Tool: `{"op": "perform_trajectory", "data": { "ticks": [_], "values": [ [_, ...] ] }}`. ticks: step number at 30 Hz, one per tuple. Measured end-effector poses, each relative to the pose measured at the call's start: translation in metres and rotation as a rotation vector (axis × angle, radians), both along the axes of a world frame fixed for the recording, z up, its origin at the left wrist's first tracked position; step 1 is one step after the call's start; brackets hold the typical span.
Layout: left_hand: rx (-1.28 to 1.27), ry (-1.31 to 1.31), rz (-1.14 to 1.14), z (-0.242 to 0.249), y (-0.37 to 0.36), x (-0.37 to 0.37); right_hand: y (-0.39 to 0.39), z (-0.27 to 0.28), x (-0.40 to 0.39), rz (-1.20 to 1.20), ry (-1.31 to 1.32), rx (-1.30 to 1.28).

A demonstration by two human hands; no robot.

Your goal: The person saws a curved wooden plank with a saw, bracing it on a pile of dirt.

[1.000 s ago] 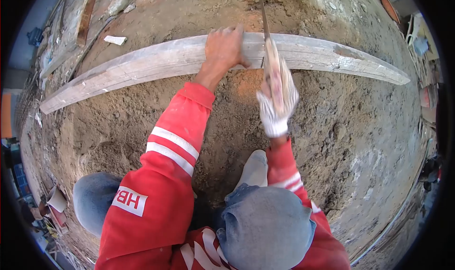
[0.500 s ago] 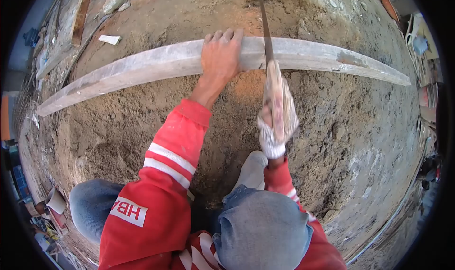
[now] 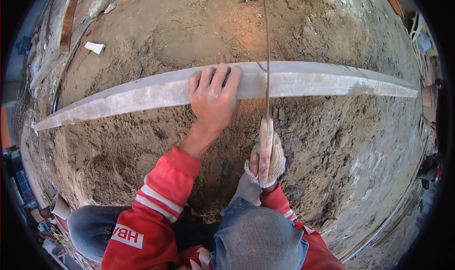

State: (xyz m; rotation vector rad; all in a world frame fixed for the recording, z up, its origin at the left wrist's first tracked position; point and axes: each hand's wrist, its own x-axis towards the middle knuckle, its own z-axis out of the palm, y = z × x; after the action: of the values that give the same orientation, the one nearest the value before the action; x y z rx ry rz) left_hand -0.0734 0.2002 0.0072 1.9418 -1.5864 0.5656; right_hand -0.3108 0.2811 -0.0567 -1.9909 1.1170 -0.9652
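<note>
Sandy, lumpy ground (image 3: pixel 142 142) lay under a long grey plank (image 3: pixel 322 82), on which the bare left hand (image 3: pixel 213 99) pressed flat with fingers spread, while the gloved right hand (image 3: pixel 265 161) was closed around the handle of a saw (image 3: pixel 266 56) whose blade crossed the plank just beside that hand.

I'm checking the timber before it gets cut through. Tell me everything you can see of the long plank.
The plank is a long, narrow board of pale grey, weathered wood, dusty and stained, with a darker patch near its right end. It lies flat across the sandy soil, spanning almost the whole view; its curve looks like lens distortion. The bare left hand presses down on its middle. Just to the right, the saw blade crosses it, held by the gloved right hand.
</note>
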Motion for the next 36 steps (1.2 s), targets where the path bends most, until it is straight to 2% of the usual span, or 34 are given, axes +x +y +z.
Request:
{"op": "perform_trajectory", "data": {
  "ticks": [2,6,7,8,10,11,13,14,16,17,20,21,22,24,25,26,28,29,32,36],
  "values": [
    [0.013,0.019,0.005,-0.003,0.008,-0.005,-0.009,0.022,0.005,0.09,0.188,-0.173],
    [0.013,0.017,0.046,-0.01,0.018,-0.016,-0.002,0.021,-0.007,0.146,0.168,-0.033],
    [0.022,0.024,0.045,-0.011,0.018,-0.016,0.007,0.013,-0.014,0.098,0.145,0.178],
    [0.02,-0.005,0.046,-0.011,0.019,-0.015,0.015,0.006,-0.021,0.097,0.153,0.188],
    [0.023,-0.029,0.048,-0.009,0.018,-0.015,0.025,-0.003,-0.029,-0.071,-0.003,0.785],
    [0.037,0.004,0.049,-0.006,0.016,-0.014,0.021,0.0,-0.026,-0.072,0.0,0.789],
    [0.052,0.037,0.045,-0.001,0.013,-0.013,0.006,0.01,-0.016,0.142,0.267,0.162],
    [0.067,0.06,0.044,0.002,0.01,-0.012,0.005,0.011,-0.014,0.14,0.266,0.163],
    [0.077,0.077,0.039,0.006,0.006,-0.009,0.003,0.012,-0.009,0.118,0.034,0.338],
    [0.096,0.073,0.038,0.008,0.004,-0.007,0.004,0.011,-0.007,0.117,0.03,0.335],
    [0.134,0.095,0.013,0.018,-0.004,-0.001,0.005,0.007,0.003,0.045,0.049,0.023],
    [0.16,0.125,-0.006,0.022,-0.007,0.002,-0.013,0.032,0.013,0.139,0.146,-0.093],
    [0.152,0.118,-0.008,0.027,-0.012,0.005,-0.012,0.027,0.013,0.136,0.14,-0.101],
    [0.283,0.191,-0.023,0.037,-0.021,0.011,-0.019,0.029,0.024,-0.021,0.004,-0.02],
    [0.272,0.186,-0.023,0.041,-0.022,0.014,-0.03,0.038,0.021,0.056,0.256,-0.349],
    [0.274,0.228,-0.054,0.046,-0.024,0.017,-0.031,0.037,0.022,0.054,0.251,-0.361],
    [0.262,0.259,-0.088,0.052,-0.026,0.019,-0.032,0.031,0.024,-0.017,0.033,-0.327],
    [0.264,0.265,-0.066,0.048,-0.026,0.019,-0.031,0.048,0.023,0.011,0.042,-0.089],
    [0.22,0.285,0.002,0.041,-0.028,0.011,-0.033,0.077,0.03,-0.048,0.033,-0.119],
    [0.171,0.349,0.071,0.04,-0.034,0.007,-0.024,0.089,0.027,-0.088,-0.053,0.091]
  ]
}}
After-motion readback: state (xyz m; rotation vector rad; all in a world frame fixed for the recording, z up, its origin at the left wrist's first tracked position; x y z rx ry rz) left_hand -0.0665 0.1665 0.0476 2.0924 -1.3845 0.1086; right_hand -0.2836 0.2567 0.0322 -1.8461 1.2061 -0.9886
